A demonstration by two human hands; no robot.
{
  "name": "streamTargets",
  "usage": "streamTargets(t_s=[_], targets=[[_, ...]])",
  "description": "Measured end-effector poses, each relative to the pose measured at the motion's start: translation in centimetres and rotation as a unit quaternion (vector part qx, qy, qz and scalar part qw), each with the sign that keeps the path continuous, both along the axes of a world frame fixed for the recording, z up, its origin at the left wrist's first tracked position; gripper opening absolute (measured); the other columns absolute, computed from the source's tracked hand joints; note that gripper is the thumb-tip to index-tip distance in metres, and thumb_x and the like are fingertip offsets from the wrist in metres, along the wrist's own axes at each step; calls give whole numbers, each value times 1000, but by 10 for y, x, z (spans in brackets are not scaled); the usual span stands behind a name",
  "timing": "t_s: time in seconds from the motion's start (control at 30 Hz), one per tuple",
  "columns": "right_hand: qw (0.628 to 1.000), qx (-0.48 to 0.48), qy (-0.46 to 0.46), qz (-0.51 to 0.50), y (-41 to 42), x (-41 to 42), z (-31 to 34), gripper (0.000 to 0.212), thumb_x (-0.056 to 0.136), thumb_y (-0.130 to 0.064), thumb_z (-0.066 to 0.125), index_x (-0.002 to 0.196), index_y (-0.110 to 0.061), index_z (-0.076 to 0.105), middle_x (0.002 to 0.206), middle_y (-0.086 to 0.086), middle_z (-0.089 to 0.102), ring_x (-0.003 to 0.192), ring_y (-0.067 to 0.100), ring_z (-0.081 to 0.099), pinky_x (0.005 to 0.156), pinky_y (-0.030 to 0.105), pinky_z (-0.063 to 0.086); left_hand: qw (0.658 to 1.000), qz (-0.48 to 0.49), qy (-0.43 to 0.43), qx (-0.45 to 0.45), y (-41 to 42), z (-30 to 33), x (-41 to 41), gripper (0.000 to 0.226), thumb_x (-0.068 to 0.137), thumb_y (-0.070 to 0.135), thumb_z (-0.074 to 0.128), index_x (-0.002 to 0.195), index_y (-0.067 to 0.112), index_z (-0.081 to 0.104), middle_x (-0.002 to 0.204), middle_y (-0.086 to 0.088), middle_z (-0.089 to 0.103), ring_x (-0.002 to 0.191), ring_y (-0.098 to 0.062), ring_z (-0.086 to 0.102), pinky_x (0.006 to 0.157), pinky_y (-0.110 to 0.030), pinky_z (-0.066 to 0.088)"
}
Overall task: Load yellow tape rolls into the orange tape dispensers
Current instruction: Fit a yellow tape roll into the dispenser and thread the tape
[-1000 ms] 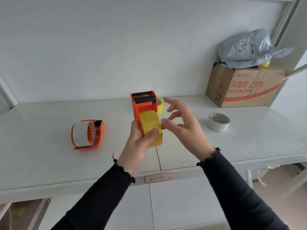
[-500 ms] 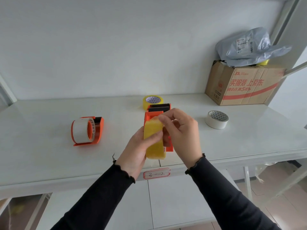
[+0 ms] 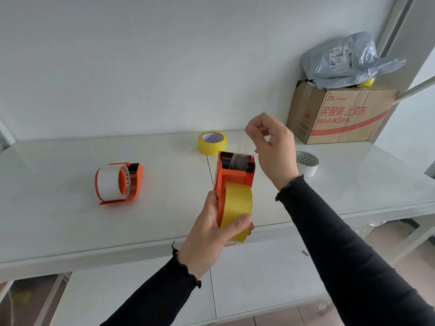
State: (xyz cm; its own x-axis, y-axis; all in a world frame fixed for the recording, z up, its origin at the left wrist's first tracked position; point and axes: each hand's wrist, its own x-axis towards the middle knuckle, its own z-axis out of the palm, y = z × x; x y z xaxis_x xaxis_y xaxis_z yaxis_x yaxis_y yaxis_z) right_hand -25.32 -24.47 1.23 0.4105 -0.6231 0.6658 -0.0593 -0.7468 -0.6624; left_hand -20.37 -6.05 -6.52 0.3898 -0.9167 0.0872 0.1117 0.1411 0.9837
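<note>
My left hand [image 3: 211,234] grips an orange tape dispenser [image 3: 235,171] with a yellow tape roll [image 3: 237,205] seated in it, held above the shelf's front edge. A clear strip of tape lies over the dispenser's toothed blade end. My right hand [image 3: 273,147] hovers just above and right of that end, thumb and finger pinched together; whether it holds the tape end I cannot tell. A second yellow tape roll [image 3: 212,142] lies flat on the shelf behind. Another orange dispenser [image 3: 118,182] on the left holds a white roll.
A white tape roll [image 3: 307,163] lies right of my right wrist. A cardboard box [image 3: 339,114] with a grey plastic bag [image 3: 346,62] on top stands at the back right. The white shelf [image 3: 58,208] meets a wall behind; metal posts rise at the far right.
My right hand left the dispenser and rose up and to the right, pinched. The dispenser now points away with tape over its blade. My left hand keeps its grip.
</note>
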Motion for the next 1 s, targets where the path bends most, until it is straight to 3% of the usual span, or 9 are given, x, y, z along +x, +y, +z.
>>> streamTargets(t_s=[0.1, 0.3, 0.47, 0.57, 0.67, 0.73, 0.8, 0.93, 1.0], targets=[[997, 69, -43, 9, -23, 3, 23, 12, 94, -13, 58, 83, -13, 62, 70, -11, 58, 61, 9, 57, 55, 37, 53, 1000, 8, 9, 1, 3, -4, -6, 52, 81, 22, 77, 126, 20, 49, 102, -13, 70, 83, -26, 75, 75, -33, 58], [984, 167, 18, 63, -51, 21, 27, 15, 97, -10, 52, 84, -12, 59, 84, 8, 71, 61, 12, 60, 50, 27, 52, 999, 10, 33, -12, 5, 8, -7, 82, 57, 47, 89, 125, 19, 53, 90, -12, 71, 73, -23, 70, 71, -33, 57], [969, 244, -5, 39, -70, 35, 34, 21, 100, -10, 49, 81, -16, 55, 83, 6, 72, 64, 14, 62, 53, 26, 56, 999, 10, 37, -15, 9, 11, -11, 59, 73, 15, 86, 122, 15, 54, 94, -15, 73, 73, -26, 73, 68, -31, 57], [932, 356, 8, 68, -77, 40, 17, 20, 102, -3, 44, 88, -12, 55, 85, 6, 71, 73, 18, 65, 71, 33, 59, 998, 5, 21, -59, 12, 13, -11, 54, 75, 15, 78, 122, 12, 52, 87, -18, 73, 79, -26, 74, 72, -33, 57], [906, 401, 42, 130, -61, 45, -22, 11, 94, -1, 49, 98, 2, 59, 91, 15, 65, 72, 22, 59, 64, 27, 54, 992, 33, 9, -122, 8, 23, -4, 50, 75, 11, 75, 118, -2, 51, 75, -16, 68, 67, -23, 68, 68, -28, 54], [889, 411, 51, 197, -45, 46, -53, 38, 88, -4, 54, 121, 13, 54, 107, 28, 66, 86, 33, 61, 81, 40, 51, 986, 52, 9, -158, 3, 30, 6, 42, 77, 11, 71, 107, -13, 52, 72, -15, 65, 66, -22, 64, 68, -26, 53], [862, 429, 15, 270, -23, 42, -73, 31, 94, 0, 52, 124, 9, 54, 113, 31, 68, 93, 37, 58, 83, 51, 46, 980, 78, 15, -181, -1, 37, 19, 33, 79, 11, 68, 93, -15, 54, 71, -14, 63, 69, -22, 62, 71, -26, 52], [795, 481, -108, 354, 25, 36, -86, 37, 96, 4, 48, 132, 2, 60, 118, 20, 68, 100, 31, 61, 84, 37, 55, 970, 117, 64, -204, -9, 47, 41, 20, 81, 12, 64, 69, -3, 58, 68, -9, 62, 71, -20, 62, 72, -26, 52], [787, 494, -143, 341, 42, 37, -88, 35, 98, 5, 44, 127, -1, 64, 116, 16, 69, 104, 29, 59, 88, 39, 52, 963, 121, 121, -207, -13, 47, 46, 21, 85, 10, 60, 64, 10, 64, 64, -3, 63, 65, -16, 62, 70, -26, 53]])
